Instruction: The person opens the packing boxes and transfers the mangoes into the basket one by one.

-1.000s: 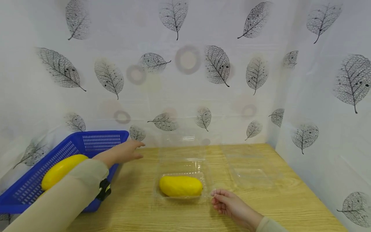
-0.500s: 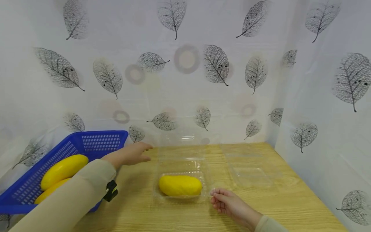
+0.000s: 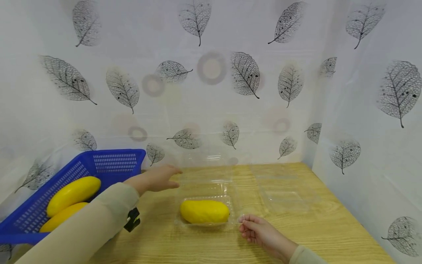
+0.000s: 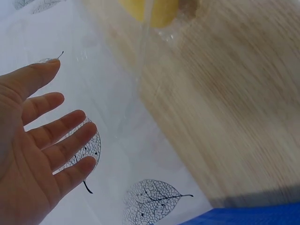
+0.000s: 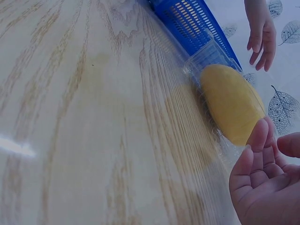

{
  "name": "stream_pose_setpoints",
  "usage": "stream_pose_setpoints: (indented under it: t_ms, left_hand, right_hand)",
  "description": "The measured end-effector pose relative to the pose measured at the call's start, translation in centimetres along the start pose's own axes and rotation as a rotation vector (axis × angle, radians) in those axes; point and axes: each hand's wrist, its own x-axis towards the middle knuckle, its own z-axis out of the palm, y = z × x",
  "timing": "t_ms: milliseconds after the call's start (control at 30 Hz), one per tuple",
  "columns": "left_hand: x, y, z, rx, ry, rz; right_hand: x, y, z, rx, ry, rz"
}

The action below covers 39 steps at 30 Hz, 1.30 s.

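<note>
A yellow oblong melon (image 3: pixel 204 211) lies in a clear plastic clamshell box (image 3: pixel 208 227) at the table's middle. The box's transparent lid (image 3: pixel 207 172) stands raised at the back. My left hand (image 3: pixel 159 178) reaches over the table just left of the lid, fingers extended and spread; in the left wrist view its palm (image 4: pixel 35 154) holds nothing. Beside the box's right edge, my right hand (image 3: pixel 258 231) has loosely curled fingers. The right wrist view shows a gap between its thumb and fingers (image 5: pixel 258 140), with nothing visible in it.
A blue perforated basket (image 3: pixel 113 161) at the left holds yellow melons (image 3: pixel 73 194), partly hidden by my left sleeve. Another clear plastic box (image 3: pixel 285 196) stands open at the right. A leaf-patterned covering (image 3: pixel 211 102) closes off the wooden table's back and sides.
My left hand has moved right, away from the basket and towards the raised lid, uncovering more of the melons in the basket. The right hand and the boxed melon have stayed in place.
</note>
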Motion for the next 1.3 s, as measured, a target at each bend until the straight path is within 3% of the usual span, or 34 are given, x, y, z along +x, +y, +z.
stream_pose_setpoints:
  t_ms: [267,533,1133,1300]
  left_hand:
    - [0.4,1.2,0.7,-0.022,-0.041,-0.005]
    - [0.8,2.1,1.1,-0.010,-0.024,0.061]
    - [1.6,3.3,2.7,-0.034,-0.067,0.016]
    - [2.0,3.7,3.2,-0.037,-0.067,0.048]
  right_hand:
    - [0.0,0.1,0.0,0.002,0.001,0.001]
    - [0.0,0.0,0.0,0.002,0.004,0.006]
    - [-0.1,-0.1,0.0,-0.006,0.004,0.002]
    - [0.0,0.0,0.0,0.001,0.004,0.001]
